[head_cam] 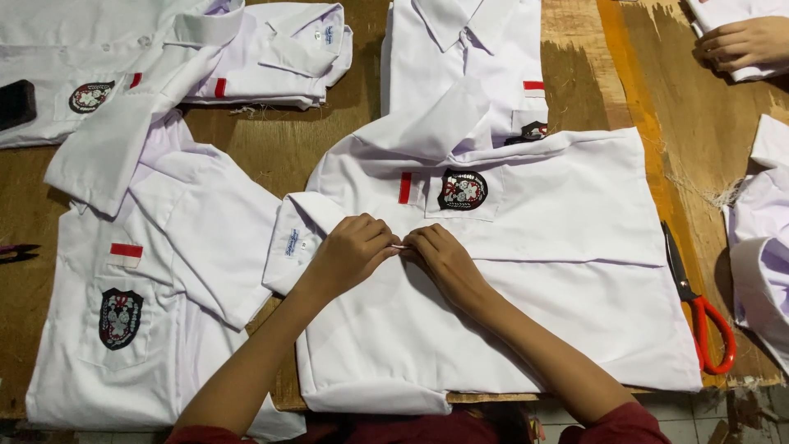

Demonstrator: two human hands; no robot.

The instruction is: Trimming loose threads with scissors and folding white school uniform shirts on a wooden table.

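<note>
A white short-sleeved shirt [567, 205] with a dark round badge and a red stripe on its chest pocket lies flat across the wooden table [271, 140] in front of me. My left hand [349, 251] and my right hand [440, 259] meet at the shirt's front placket, just right of the collar [300, 238]. Both pinch the fabric between fingertips, and the two hands touch each other. What sits between the fingertips is too small to tell.
Red-handled scissors [699, 308] lie right of the shirt. More white shirts lie at left [131, 312], top left [271, 49], top centre [468, 49] and right edge [760, 247]. Another person's hand [744, 41] rests at top right. A dark phone [16, 103] lies far left.
</note>
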